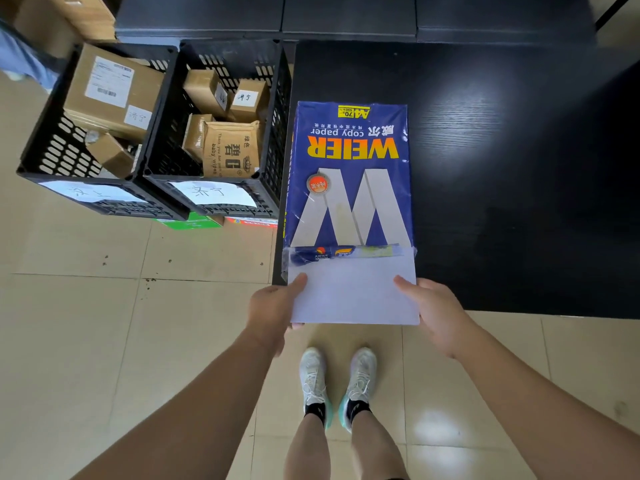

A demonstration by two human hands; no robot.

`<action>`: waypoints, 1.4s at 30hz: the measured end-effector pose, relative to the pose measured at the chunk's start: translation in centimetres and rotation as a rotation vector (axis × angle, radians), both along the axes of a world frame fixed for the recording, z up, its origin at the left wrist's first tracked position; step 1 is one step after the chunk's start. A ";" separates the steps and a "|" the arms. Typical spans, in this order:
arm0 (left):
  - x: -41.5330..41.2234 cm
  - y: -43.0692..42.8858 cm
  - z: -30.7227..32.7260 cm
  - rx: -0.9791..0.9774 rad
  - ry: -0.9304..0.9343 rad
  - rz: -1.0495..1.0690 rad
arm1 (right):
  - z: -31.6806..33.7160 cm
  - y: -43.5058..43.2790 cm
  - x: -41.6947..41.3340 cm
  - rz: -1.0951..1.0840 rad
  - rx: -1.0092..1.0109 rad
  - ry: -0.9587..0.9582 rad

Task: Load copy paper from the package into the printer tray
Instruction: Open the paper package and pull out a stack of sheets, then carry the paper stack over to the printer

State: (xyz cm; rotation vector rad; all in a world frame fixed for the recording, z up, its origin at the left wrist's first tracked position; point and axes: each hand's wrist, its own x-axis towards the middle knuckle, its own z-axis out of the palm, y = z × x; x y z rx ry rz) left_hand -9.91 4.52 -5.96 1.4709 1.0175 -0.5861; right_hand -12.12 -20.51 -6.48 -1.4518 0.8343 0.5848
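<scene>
A blue copy paper package [349, 174] with yellow lettering lies on the near left corner of a black table [502, 168], its torn open end facing me. A stack of white copy paper [351, 292] sticks out of that end past the table edge. My left hand [273, 306] grips the stack's left side, thumb on top. My right hand [433, 310] grips its right side the same way. No printer or tray is in view.
Two black plastic crates [152, 188] full of cardboard boxes stand on the tiled floor left of the table. Dark cabinets [346, 19] run along the far wall. My feet in white shoes [339, 382] stand on beige tiles just before the table.
</scene>
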 end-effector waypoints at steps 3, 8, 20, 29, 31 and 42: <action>0.4 -0.2 -0.5 -0.121 0.035 -0.065 | -0.7 0.2 0.1 0.022 0.041 -0.018; -1.7 -0.5 0.1 -0.171 -0.014 -0.178 | -0.3 1.0 -1.8 0.015 -0.001 -0.031; -12.1 0.2 2.4 -0.127 -0.110 -0.219 | 2.2 3.0 -12.0 0.049 -0.193 -0.086; -22.7 2.6 7.9 -0.132 -0.199 -0.332 | 6.9 6.7 -24.3 -0.138 -0.199 -0.145; -24.3 2.0 9.7 -0.146 -0.222 -0.353 | 8.6 6.5 -26.8 -0.195 -0.219 -0.153; -28.5 -14.2 18.7 -0.206 -0.420 -0.886 | 18.0 -3.9 -41.4 -0.677 -0.351 -0.248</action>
